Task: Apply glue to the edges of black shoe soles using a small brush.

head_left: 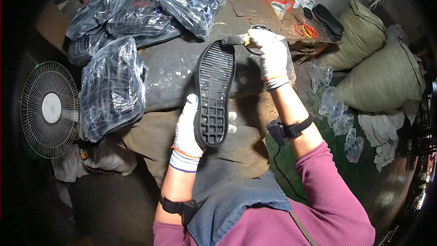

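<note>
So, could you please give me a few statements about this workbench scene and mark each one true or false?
1. The left hand holds a black shoe sole with its tread facing up. True.
2. Both hands are bare. False: each wears a white glove.
3. The right hand holds a brush at the toe end of the sole. True.
4. The fan stands to the person's right. False: it is at the left.
5. The orange-handled scissors lie on top of the plastic-wrapped bundles. False: they lie on the far bench, right of the bundles.
</note>
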`<control>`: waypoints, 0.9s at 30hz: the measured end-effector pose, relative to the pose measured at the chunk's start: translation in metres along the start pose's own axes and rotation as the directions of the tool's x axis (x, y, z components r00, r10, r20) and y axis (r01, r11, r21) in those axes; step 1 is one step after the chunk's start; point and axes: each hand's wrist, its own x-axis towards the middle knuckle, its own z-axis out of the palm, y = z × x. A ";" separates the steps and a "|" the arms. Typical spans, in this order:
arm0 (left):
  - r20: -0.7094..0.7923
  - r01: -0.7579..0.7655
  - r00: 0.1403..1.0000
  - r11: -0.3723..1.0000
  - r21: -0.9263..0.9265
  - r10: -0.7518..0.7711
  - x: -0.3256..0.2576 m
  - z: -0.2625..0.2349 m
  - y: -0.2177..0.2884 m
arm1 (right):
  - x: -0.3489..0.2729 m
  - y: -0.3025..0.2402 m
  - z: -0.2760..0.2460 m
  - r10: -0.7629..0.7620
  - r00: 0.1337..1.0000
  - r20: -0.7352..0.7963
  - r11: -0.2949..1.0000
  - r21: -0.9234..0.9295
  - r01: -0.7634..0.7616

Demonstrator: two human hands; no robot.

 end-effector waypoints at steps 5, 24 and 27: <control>-0.006 0.064 0.998 0.996 0.058 -0.063 -0.011 -0.004 0.004 | -0.025 -0.032 0.023 0.026 0.994 0.108 1.000 0.007 -0.027; 0.324 0.004 0.941 0.951 -0.310 0.102 -0.015 -0.025 -0.009 | -0.092 -0.092 0.030 -0.224 0.792 0.568 0.974 0.113 0.194; 0.111 -0.107 0.984 0.955 -0.278 0.142 -0.017 -0.037 -0.001 | -0.103 -0.111 0.026 -0.413 0.673 0.613 0.906 0.203 0.371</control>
